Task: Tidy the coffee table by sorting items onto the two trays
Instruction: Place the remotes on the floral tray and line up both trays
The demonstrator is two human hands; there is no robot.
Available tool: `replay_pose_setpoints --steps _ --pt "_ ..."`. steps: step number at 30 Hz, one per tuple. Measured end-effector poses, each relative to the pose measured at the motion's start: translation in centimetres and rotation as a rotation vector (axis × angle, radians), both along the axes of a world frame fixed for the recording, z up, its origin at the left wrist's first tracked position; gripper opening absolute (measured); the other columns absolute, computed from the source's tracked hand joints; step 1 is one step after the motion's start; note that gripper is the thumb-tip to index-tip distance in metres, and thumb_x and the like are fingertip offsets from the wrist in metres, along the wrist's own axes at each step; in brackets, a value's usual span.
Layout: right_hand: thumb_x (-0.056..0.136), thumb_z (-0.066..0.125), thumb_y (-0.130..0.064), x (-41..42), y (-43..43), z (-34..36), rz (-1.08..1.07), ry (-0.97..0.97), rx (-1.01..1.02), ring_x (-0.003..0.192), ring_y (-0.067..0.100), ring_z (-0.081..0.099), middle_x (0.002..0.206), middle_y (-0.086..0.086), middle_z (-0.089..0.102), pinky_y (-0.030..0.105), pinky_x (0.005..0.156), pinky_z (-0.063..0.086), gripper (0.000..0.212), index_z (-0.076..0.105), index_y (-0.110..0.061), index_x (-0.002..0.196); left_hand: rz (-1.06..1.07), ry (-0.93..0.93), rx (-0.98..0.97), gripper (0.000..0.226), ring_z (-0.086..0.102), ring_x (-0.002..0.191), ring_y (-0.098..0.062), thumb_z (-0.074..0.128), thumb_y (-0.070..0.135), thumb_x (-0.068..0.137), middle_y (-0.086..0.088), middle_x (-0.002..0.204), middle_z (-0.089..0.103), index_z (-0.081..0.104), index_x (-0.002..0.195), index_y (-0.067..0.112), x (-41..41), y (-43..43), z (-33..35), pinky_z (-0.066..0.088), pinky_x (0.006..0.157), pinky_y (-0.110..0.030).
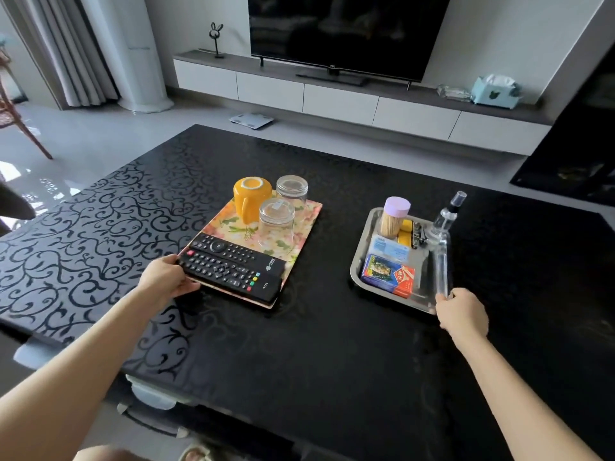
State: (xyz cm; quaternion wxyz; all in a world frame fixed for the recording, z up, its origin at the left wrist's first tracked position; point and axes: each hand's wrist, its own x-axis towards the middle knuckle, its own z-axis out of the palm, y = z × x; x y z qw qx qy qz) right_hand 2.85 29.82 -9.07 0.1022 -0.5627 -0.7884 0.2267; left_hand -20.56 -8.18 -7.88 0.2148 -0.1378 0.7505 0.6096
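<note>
A floral tray lies mid-table with an upturned orange mug, two upturned glasses and two black remotes on it. My left hand grips the tray's near-left corner beside the remotes. To the right sits a steel tray holding a toothpick jar, a spray bottle, a card box, a pale blue packet, yellow items and nail clippers. My right hand holds that tray's near-right corner.
The black patterned coffee table has bare surface in front of and between the trays. Beyond it stand a TV on a low cabinet, a tissue box and a floor scale. A chair leg shows at far left.
</note>
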Motion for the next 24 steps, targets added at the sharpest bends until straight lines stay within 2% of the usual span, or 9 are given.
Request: replay_pose_setpoints --steps 2,4,8,12,17,22,24 --pt "0.084 0.052 -0.01 -0.2 0.8 -0.5 -0.047 0.104 -0.086 0.062 0.031 0.061 0.077 0.011 0.069 0.034 0.055 0.047 0.01 0.061 -0.008 0.081 0.027 -0.002 0.038 0.038 0.057 0.068 -0.017 0.036 -0.017 0.089 -0.008 0.084 0.059 0.055 0.117 0.0 0.2 0.9 0.2 0.053 0.042 -0.018" --pt "0.079 0.051 -0.006 -0.5 1.1 -0.9 -0.064 0.148 -0.121 0.07 0.035 0.064 0.077 0.012 0.069 0.036 0.057 0.049 0.012 0.061 -0.008 0.073 0.049 0.0 0.051 0.038 0.057 0.07 -0.016 0.036 -0.017 0.089 -0.008 0.087 0.058 0.055 0.117 -0.001 0.3 1.8 0.7 0.053 0.042 -0.018" --pt "0.079 0.047 0.001 -0.1 0.0 -1.2 -0.032 0.208 -0.16 0.066 0.033 0.06 0.076 0.015 0.068 0.027 0.049 0.037 0.026 0.043 -0.013 0.058 0.066 0.011 0.031 0.038 0.055 0.068 -0.016 0.035 -0.017 0.089 -0.004 0.081 0.054 0.056 0.117 -0.002 0.7 3.6 0.6 0.052 0.042 -0.016" --pt "0.082 0.047 0.004 0.1 -0.8 -1.8 -0.009 0.206 -0.158 0.064 0.025 0.051 0.082 0.018 0.067 0.021 0.046 0.027 0.034 0.035 -0.016 0.057 0.086 0.057 0.032 0.039 0.059 0.058 -0.017 0.037 -0.018 0.087 -0.006 0.092 0.058 0.057 0.116 -0.001 0.6 5.6 0.2 0.052 0.043 -0.017" --pt "0.083 0.048 0.003 -0.2 -0.7 -1.7 -0.005 0.207 -0.137 0.079 0.032 0.067 0.088 0.019 0.069 0.02 0.048 0.033 0.039 0.033 -0.022 0.057 0.062 0.063 0.002 0.038 0.06 0.064 -0.019 0.043 -0.016 0.085 -0.013 0.107 0.061 0.06 0.113 0.003 -0.8 8.1 -1.3 0.054 0.045 -0.019" --pt "0.083 0.05 0.003 -0.4 0.2 -0.6 -0.009 0.213 -0.107 0.085 0.032 0.068 0.081 0.012 0.061 0.021 0.051 0.036 0.042 0.03 -0.023 0.058 0.015 0.077 -0.02 0.041 0.063 0.065 -0.02 0.045 -0.015 0.083 -0.01 0.109 0.064 0.062 0.115 0.005 -2.3 10.7 -1.6 0.055 0.047 -0.02" --pt "0.084 0.052 0.002 -0.6 0.4 -0.4 -0.002 0.209 -0.101 0.087 0.032 0.068 0.086 0.014 0.065 0.024 0.055 0.04 0.042 0.029 -0.022 0.058 0.004 0.087 -0.022 0.042 0.062 0.063 -0.019 0.043 -0.014 0.084 -0.01 0.105 0.063 0.061 0.117 0.006 -2.6 11.4 -1.4 0.054 0.045 -0.018"
